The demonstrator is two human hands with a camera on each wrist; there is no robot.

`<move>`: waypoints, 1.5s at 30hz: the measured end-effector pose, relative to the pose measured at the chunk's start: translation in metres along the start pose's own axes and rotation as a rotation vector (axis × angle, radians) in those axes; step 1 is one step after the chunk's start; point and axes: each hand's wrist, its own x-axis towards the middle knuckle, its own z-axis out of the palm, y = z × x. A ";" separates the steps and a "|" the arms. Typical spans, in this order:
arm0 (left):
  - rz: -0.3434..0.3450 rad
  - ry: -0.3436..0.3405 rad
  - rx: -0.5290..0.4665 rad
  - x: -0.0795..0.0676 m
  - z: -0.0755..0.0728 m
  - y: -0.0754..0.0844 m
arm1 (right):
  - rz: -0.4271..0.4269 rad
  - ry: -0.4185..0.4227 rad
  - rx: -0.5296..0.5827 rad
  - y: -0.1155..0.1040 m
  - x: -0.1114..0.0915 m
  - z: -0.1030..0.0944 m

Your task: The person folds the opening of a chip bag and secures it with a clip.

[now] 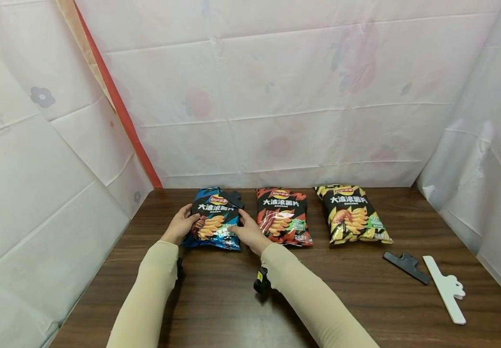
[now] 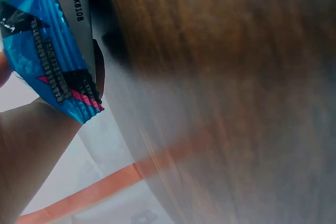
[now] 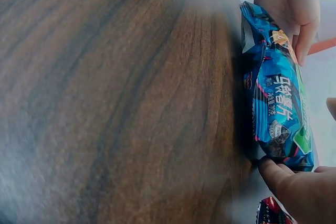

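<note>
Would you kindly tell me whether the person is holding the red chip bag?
No, the left hand and right hand hold the blue chip bag, and the red chip bag lies to its right.

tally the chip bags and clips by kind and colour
Blue chip bag: 1
Red chip bag: 1
Yellow chip bag: 1
Black clips: 2
White clip: 1
Total: 6

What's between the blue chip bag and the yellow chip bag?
In the head view, the red chip bag lies between the blue chip bag and the yellow chip bag. The right hand, at the blue bag's edge, is there too.
</note>
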 end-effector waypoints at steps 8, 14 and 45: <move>0.023 -0.001 0.016 -0.003 -0.002 0.002 | -0.005 -0.026 -0.005 0.000 0.002 -0.001; 0.003 0.022 -0.035 0.002 -0.001 0.001 | -0.010 -0.035 -0.002 -0.002 0.005 0.000; -0.010 0.160 -0.003 -0.003 0.000 0.004 | -0.043 -0.043 0.136 -0.007 -0.006 -0.011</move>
